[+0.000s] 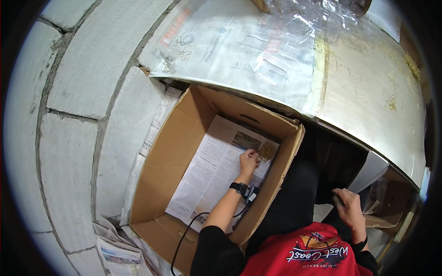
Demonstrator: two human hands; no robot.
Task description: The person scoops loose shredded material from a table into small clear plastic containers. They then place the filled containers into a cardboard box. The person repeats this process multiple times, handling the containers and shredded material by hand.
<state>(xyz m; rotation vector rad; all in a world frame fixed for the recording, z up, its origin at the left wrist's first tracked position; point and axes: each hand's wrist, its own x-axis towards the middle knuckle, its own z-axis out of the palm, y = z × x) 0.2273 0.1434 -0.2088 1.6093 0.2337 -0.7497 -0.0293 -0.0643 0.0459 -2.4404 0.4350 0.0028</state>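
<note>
My left hand (249,163) reaches down into a deep cardboard box (159,158), its fingers pinched together at the edge of a small clear packet (267,151) of golden bits. The packet lies at the far right corner of the newspaper (198,175) lining the box floor. A black watch is on my left wrist, and beside it a dark device (251,196) with a cable hangs against the box wall. Over my right leg, my right hand (350,208) is closed, fingers curled round something small and dark that I cannot make out.
Beyond the box stands a worktable (221,50) covered in printed plastic sheet, with crumpled clear plastic (317,14) at its back and golden scraps at right. A white block wall (73,83) runs along the left. Folded newspapers (117,250) lie at lower left; another carton (393,202) sits under the table.
</note>
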